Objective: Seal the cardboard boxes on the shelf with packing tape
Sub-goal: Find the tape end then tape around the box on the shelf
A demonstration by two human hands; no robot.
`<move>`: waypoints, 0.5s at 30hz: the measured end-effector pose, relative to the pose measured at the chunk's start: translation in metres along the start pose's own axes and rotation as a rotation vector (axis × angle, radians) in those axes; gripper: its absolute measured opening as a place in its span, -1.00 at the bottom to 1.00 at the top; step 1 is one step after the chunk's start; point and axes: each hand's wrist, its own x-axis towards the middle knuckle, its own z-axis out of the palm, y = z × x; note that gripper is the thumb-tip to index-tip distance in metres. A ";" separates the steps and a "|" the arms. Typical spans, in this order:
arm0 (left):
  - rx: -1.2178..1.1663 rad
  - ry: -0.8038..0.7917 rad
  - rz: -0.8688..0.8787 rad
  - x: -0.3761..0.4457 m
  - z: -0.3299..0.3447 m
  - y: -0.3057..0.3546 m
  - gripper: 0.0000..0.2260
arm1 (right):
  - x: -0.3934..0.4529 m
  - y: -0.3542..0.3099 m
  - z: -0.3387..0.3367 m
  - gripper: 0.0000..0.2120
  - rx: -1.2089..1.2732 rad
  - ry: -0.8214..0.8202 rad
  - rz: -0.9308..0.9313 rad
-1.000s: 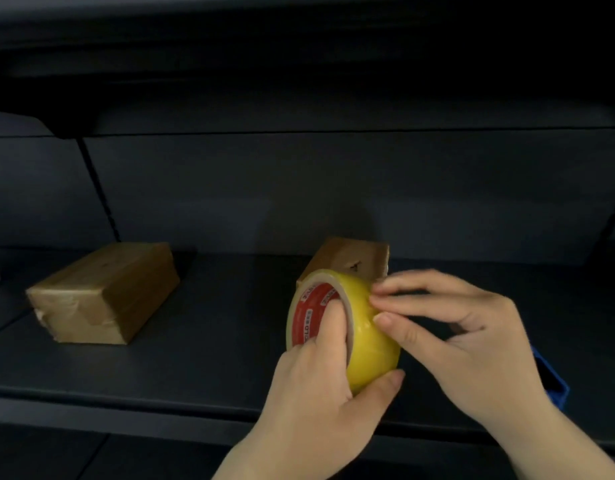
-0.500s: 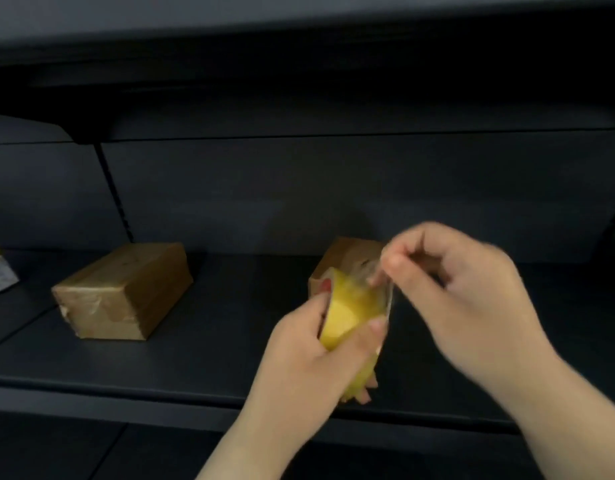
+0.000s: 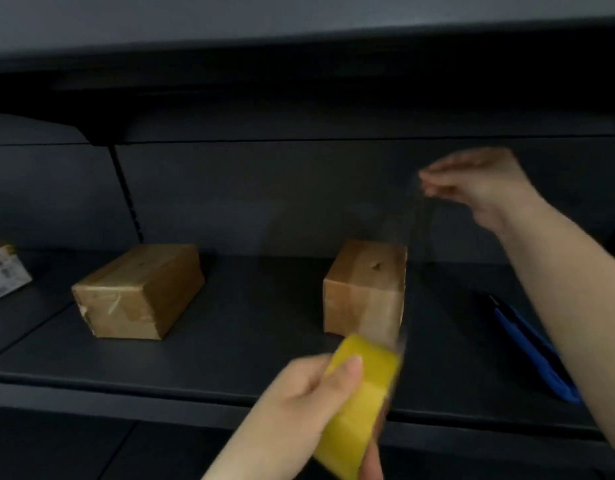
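A dark grey metal shelf (image 3: 202,362) runs the width of the view, its front lip catching a faint line of light. Behind it stands a matching dark back panel (image 3: 264,188), split by a slotted upright (image 3: 127,199) on the left. Another shelf (image 3: 299,39) overhangs above, casting deep shadow beneath. The lighting is dim.

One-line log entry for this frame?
left hand grips tape roll | right hand pinches tape strip | box untaped

Two bare forearms, no sleeves, watch or rings in sight. Left hand (image 3: 309,393) motion-blurred below the shelf (image 3: 230,341) edge; right hand (image 3: 486,188) blurred above it.
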 end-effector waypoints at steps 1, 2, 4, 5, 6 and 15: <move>-0.033 -0.010 -0.025 -0.002 0.000 -0.001 -0.69 | 0.013 0.006 -0.001 -0.89 -0.046 -0.020 0.027; -0.051 -0.021 -0.022 -0.002 0.000 0.000 -0.71 | 0.023 0.016 0.000 -0.90 -0.105 -0.076 0.064; -0.088 -0.008 0.011 -0.003 -0.001 0.006 -0.74 | 0.038 0.034 0.006 -0.90 -0.216 -0.163 0.154; -0.105 0.006 0.023 -0.003 -0.003 0.009 -0.75 | 0.044 0.041 0.010 -0.90 -0.243 -0.197 0.200; -0.111 0.004 0.026 -0.002 -0.004 0.012 -0.76 | 0.049 0.047 0.013 -0.90 -0.235 -0.229 0.249; -0.110 0.023 -0.027 0.013 -0.012 0.008 -0.74 | 0.066 0.073 0.028 -0.85 -0.264 -0.297 0.348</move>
